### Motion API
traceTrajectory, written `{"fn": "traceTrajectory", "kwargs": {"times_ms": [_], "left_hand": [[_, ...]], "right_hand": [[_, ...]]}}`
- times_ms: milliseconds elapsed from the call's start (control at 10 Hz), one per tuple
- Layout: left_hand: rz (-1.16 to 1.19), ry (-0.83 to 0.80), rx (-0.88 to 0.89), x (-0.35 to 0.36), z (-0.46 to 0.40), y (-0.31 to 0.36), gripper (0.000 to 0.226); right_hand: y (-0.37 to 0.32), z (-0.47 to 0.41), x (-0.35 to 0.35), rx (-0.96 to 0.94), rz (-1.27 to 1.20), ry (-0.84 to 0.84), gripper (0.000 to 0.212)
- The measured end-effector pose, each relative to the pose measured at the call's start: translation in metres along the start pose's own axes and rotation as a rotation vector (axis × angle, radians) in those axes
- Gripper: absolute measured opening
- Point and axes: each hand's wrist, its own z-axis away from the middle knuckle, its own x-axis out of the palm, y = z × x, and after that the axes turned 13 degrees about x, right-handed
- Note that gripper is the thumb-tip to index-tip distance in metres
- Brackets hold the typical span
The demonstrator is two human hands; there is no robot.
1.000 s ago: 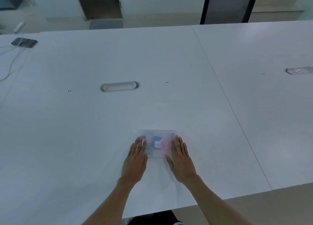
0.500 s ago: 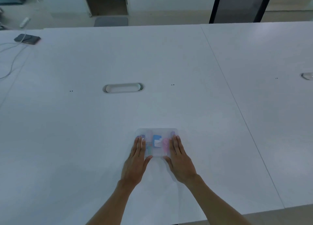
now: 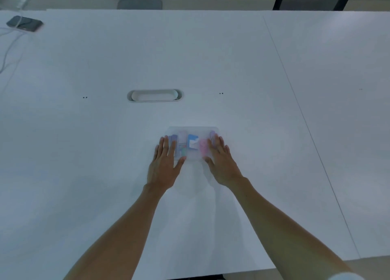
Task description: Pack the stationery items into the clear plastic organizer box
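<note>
— How's the light?
— Dim, bluish, even; faint shadows lie on the white table (image 3: 211,58) near the wrists.
— Sharpness?
— Soft throughout — the clear box's (image 3: 193,130) contents smear, and edges bow outward.

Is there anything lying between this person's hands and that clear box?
Nothing visible. Both the left hand and the right hand lie flat directly on the clear organizer box, one at each side, with coloured stationery items showing through between them.
</note>
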Motion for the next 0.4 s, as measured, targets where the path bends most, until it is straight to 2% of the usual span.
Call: {"fn": "traceTrajectory", "kwargs": {"times_ms": [100, 200, 300, 400], "left_hand": [[0.021, 0.052, -0.076, -0.001, 0.023, 0.005, 0.07], [0.002, 0.03, -0.086, 0.007, 0.062, 0.001, 0.071], [-0.072, -0.041, -0.074, 0.021, 0.115, 0.001, 0.069], [-0.068, -0.049, -0.126, 0.022, 0.137, 0.006, 0.068]], "right_hand": [[0.008, 0.023, 0.008, 0.137, -0.145, 0.116, 0.058], [0.025, 0.053, 0.03, 0.225, -0.116, 0.126, 0.062], [0.041, 0.093, 0.059, 0.22, 0.074, 0.2, 0.06], [0.043, 0.113, 0.067, 0.273, 0.122, 0.243, 0.058]]}}
